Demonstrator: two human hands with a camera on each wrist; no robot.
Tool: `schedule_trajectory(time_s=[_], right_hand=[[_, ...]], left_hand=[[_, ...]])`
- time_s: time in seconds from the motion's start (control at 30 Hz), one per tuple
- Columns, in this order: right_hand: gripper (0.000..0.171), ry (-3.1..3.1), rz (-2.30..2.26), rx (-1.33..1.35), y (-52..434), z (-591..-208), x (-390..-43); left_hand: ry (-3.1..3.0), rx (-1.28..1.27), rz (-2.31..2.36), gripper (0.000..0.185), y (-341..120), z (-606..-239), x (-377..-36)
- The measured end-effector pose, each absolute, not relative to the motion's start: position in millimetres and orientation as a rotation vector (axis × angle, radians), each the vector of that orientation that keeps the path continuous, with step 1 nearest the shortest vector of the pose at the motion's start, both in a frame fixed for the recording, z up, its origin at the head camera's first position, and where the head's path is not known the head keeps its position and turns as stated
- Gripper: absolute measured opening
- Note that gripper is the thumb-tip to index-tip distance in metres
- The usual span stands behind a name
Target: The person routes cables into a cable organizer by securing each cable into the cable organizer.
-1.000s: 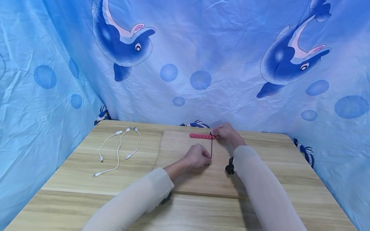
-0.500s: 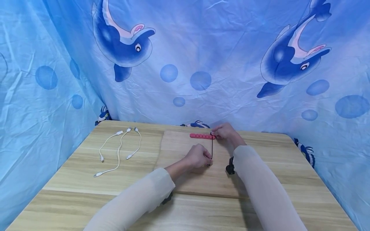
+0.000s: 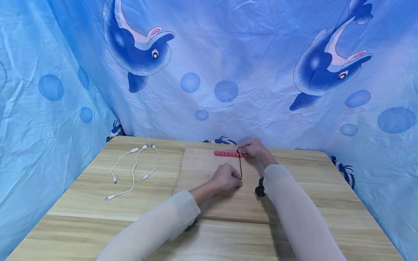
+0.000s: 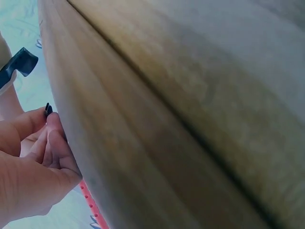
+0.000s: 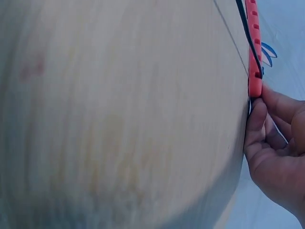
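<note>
A red slotted cable holder (image 3: 228,153) lies on a wooden board (image 3: 209,181) near the table's back edge. A thin black cable (image 3: 240,165) runs from its right end toward me. My right hand (image 3: 253,149) pinches the cable at the holder's right end; the right wrist view shows the holder (image 5: 253,52) with the cable (image 5: 248,33) running along it and my fingers (image 5: 259,119) curled at its end. My left hand (image 3: 227,177) pinches the cable's near end, whose black tip (image 4: 48,109) sticks out between the fingers (image 4: 33,126) in the left wrist view.
Three white cables (image 3: 134,166) lie on the left of the wooden table (image 3: 98,217). A black wrist-camera mount (image 3: 259,188) sits by my right forearm. Blue dolphin-print cloth (image 3: 209,72) hangs behind and on both sides of the table.
My left hand has shifted slightly right with the cable's near end, so the cable now slants a little. The right hand and the red holder have stayed put.
</note>
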State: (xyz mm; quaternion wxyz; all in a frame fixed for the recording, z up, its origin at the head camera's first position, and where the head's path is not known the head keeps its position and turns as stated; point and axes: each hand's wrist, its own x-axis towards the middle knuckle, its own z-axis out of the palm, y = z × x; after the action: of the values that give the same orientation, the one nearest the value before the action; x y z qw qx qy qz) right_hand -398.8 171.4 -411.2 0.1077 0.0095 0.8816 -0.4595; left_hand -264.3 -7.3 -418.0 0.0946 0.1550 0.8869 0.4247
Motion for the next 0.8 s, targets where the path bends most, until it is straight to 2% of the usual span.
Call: schedule_trajectory(time_s=[0.8], right_hand=[[0.03,2.523,-1.397,-0.055,178.7,-410.5,-396.3]], left_hand=[[2.571,0.407,1.345,0.009,-24.2,-418.2,-265.5]])
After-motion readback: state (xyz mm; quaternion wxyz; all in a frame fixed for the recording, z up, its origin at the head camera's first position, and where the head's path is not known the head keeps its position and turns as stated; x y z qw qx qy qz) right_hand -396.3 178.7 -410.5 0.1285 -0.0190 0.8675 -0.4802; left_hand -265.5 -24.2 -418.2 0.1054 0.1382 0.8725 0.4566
